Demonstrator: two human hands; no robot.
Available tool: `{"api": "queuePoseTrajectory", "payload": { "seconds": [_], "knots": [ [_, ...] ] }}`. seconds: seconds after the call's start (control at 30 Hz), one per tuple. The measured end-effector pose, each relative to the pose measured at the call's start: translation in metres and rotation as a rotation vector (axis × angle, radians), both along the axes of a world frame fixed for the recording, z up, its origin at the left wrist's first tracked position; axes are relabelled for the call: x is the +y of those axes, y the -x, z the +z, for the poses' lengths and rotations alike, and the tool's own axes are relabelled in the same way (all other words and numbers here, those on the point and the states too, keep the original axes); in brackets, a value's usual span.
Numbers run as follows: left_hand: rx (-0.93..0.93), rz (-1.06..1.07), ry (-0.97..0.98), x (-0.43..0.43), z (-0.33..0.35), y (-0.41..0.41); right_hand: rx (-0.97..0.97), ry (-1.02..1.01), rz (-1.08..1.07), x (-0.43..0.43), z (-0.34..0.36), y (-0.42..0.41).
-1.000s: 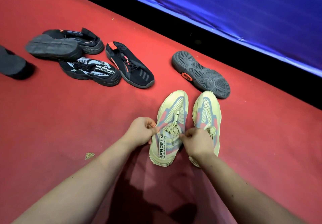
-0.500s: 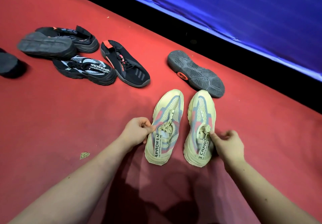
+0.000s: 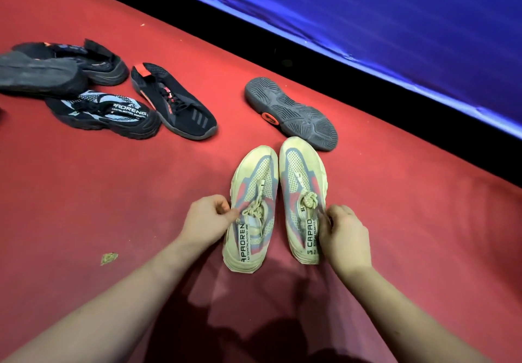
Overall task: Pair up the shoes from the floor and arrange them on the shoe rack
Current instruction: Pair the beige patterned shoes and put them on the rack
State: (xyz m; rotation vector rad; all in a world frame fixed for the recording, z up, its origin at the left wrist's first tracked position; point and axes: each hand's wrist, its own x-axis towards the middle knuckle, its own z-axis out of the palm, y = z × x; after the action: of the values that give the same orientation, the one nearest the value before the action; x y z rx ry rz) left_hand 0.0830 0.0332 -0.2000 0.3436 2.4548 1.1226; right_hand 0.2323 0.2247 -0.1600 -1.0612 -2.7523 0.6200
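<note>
The right hand (image 3: pixel 343 234) has shifted from the left yellow sneaker (image 3: pixel 252 207) to the right yellow sneaker (image 3: pixel 303 199), so both hands' fingers now pinch a matched pair on the red floor (image 3: pixel 113 193), left hand (image 3: pixel 207 218) likewise, seemingly ready for the rack.

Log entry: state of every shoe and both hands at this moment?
Left yellow shoe: upright, left hand gripping its side.
Right yellow shoe: upright, right hand gripping its side.
Grey-soled shoe: sole up.
Black-orange shoe: upright.
Black-white shoe: upright.
</note>
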Motion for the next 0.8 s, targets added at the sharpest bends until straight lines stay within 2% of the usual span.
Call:
{"api": "queuePoseTrajectory", "payload": {
  "seconds": [0.1,0.17,0.5,0.57,0.63,0.7,0.8],
  "knots": [
    [0.273,0.019,0.091,0.015,0.019,-0.009,0.003,-0.018,0.017,0.0,-0.002,-0.001],
    [0.343,-0.051,0.056,0.031,0.029,-0.019,0.014,-0.014,-0.002,-0.001,-0.002,-0.001],
    [0.196,-0.166,-0.019,0.074,0.033,-0.03,0.206,0.022,0.026,-0.016,0.014,0.004],
    [0.068,-0.139,-0.05,0.073,0.032,-0.027,0.218,0.059,-0.012,-0.015,0.013,0.006],
    [-0.199,-0.102,-0.132,0.069,0.027,-0.023,0.235,0.1,-0.062,-0.012,0.011,0.005],
    [-0.373,-0.092,-0.238,0.063,0.02,-0.018,0.243,0.128,-0.085,-0.011,0.008,0.003],
    [-0.461,-0.13,-0.331,0.057,0.012,-0.013,0.242,0.134,-0.084,-0.01,0.008,0.002]
  ]
}}
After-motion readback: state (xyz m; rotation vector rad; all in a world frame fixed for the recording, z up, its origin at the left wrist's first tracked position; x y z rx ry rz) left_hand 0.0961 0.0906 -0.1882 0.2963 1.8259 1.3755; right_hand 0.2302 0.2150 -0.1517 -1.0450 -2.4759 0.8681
